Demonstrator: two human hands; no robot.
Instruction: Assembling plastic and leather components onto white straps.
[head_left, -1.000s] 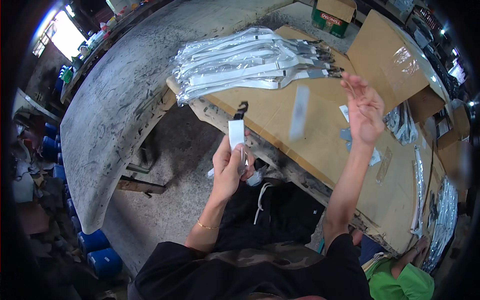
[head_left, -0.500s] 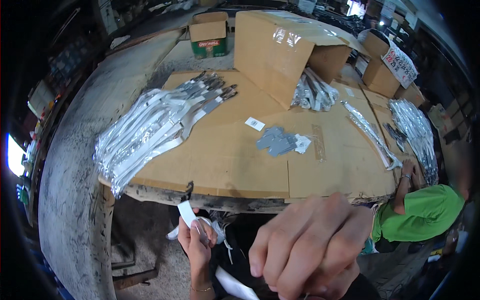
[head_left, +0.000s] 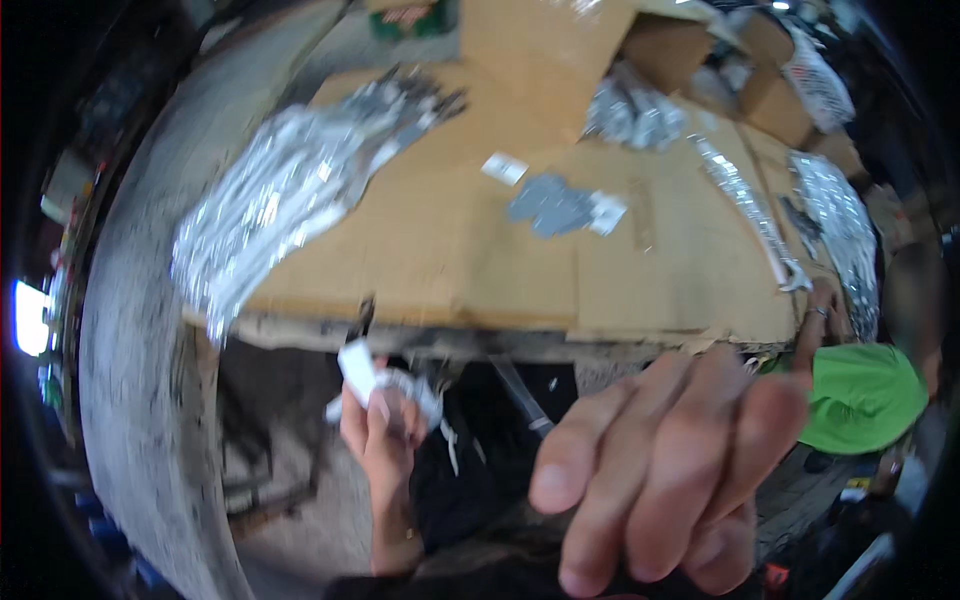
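Note:
My left hand (head_left: 383, 435) is closed around a white strap (head_left: 357, 368) below the table's front edge. A dark end (head_left: 365, 318) sticks up above the strap, and looser white material bunches behind my fingers. My right hand (head_left: 660, 475) is large and close at lower right, slightly blurred. Its fingers bend downward and stand apart, with nothing visible at their tips. A thin clear strip (head_left: 520, 395) shows left of that hand; whether they touch I cannot tell. On the cardboard-covered table (head_left: 420, 270), grey tags (head_left: 550, 205) lie in a pile beside a white label (head_left: 504, 168).
A pile of plastic-wrapped white straps (head_left: 275, 200) covers the table's left side. Beyond stands an open cardboard box (head_left: 540, 60) with wrapped bundles (head_left: 632, 112) at its mouth. At right lie a single wrapped strap (head_left: 745, 215), another pile (head_left: 840, 235) and a co-worker's green sleeve (head_left: 862, 400).
The view has tilted, so the table sits higher in the picture. My right hand's fingers have loosened and spread, and the white strip beside it has left view. My left hand keeps its hold.

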